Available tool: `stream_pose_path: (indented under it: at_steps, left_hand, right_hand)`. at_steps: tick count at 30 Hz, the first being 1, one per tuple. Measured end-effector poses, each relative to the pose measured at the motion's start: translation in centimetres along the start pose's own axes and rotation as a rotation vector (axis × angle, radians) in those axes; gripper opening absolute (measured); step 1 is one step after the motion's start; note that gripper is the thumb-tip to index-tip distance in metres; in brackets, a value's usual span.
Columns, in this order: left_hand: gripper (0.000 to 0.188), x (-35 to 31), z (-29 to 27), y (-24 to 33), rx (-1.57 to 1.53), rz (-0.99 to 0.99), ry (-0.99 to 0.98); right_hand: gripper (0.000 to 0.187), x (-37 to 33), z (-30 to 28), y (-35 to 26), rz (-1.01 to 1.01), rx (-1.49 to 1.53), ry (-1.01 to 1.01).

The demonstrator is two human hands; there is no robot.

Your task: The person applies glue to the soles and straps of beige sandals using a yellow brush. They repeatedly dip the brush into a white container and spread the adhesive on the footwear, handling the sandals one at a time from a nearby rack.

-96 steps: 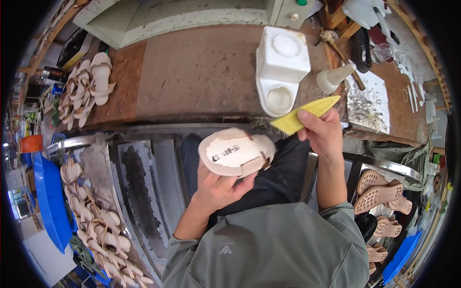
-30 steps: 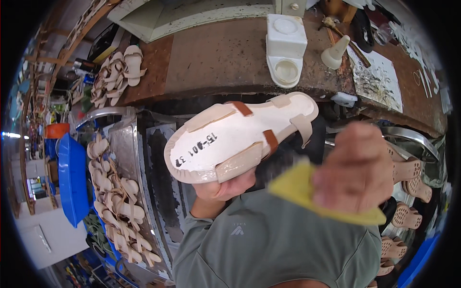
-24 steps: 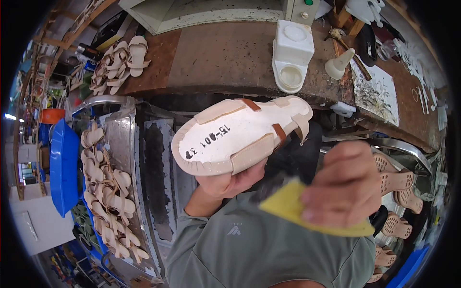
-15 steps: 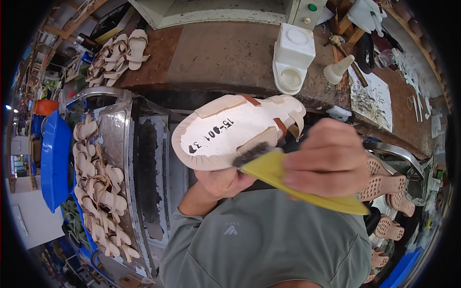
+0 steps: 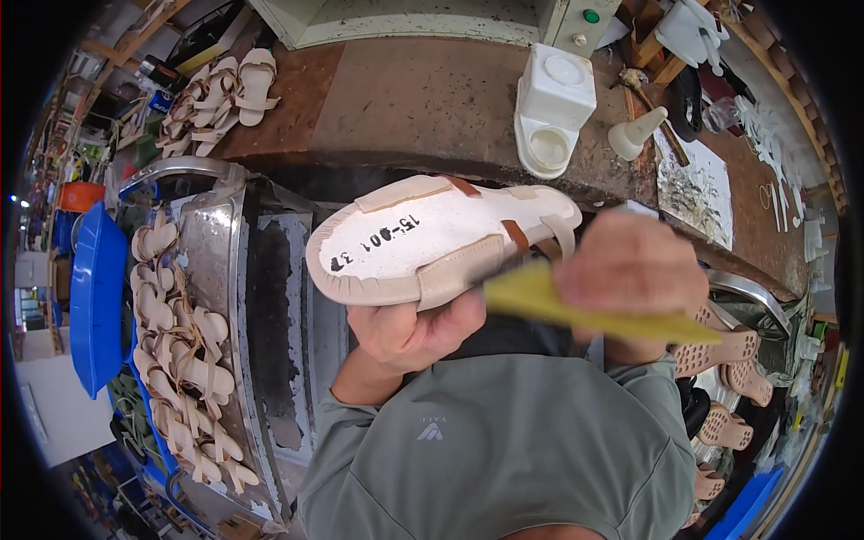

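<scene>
A beige sandal upper (image 5: 387, 238) on a last is held bottom side up in front of my chest, its wide toe end to the left. Dark handwriting marks its white insole, and brown strap pieces cross near the heel side. My left hand (image 5: 409, 335) grips it from below, fingers wrapped at the near edge. In my right hand (image 5: 634, 274) is a flat yellow-handled brush (image 5: 531, 299), smeared by motion. Its dark bristles are blurred at the sandal's near side; whether they touch it I cannot tell.
Beige sandal uppers (image 5: 202, 364) crowd a metal rack at left, beside a blue tray (image 5: 97, 301). More sandals (image 5: 256, 85) lie on the brown bench (image 5: 414, 99). A white dispenser (image 5: 556, 108) and cone-shaped bottle (image 5: 635, 133) stand there. Perforated soles (image 5: 724, 426) sit at lower right.
The brush and my right hand have shifted right and slightly up, off the sandal's bottom face toward its edge. The sandal has moved a little left, and more of my left hand shows.
</scene>
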State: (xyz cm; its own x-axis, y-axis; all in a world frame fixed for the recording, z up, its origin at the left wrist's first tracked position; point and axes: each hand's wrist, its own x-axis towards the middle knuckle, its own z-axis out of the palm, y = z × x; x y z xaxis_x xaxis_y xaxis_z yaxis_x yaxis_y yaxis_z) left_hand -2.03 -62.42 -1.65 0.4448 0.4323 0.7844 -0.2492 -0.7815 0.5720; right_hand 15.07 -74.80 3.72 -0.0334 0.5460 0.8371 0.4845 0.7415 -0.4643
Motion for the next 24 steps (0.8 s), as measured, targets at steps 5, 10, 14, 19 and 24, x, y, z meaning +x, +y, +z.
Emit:
stream_pose_path:
  at_steps: [5,10,14,19,24]
  left_hand:
    - [0.034,1.0,-1.5,-2.7,0.034,0.078,0.057]
    - [0.033,0.2,-4.1,-5.4,-0.250,-0.061,0.183]
    - [0.037,1.1,-4.6,-5.9,-0.350,0.023,0.168]
    - [0.054,2.7,-4.9,-6.2,-0.365,-0.175,0.181]
    - [0.060,0.4,0.3,-5.9,-0.412,-0.180,0.303]
  right_hand:
    - [0.022,-3.2,-3.5,-1.4,0.175,0.441,0.437]
    - [0.027,-5.7,-3.8,2.4,0.961,0.168,0.217]
    - [0.030,-6.8,-1.5,3.5,1.172,0.550,-0.058]
    - [0.023,-6.7,0.9,4.1,1.033,0.860,0.164]
    - [0.022,-6.2,2.4,4.3,0.998,0.934,0.361]
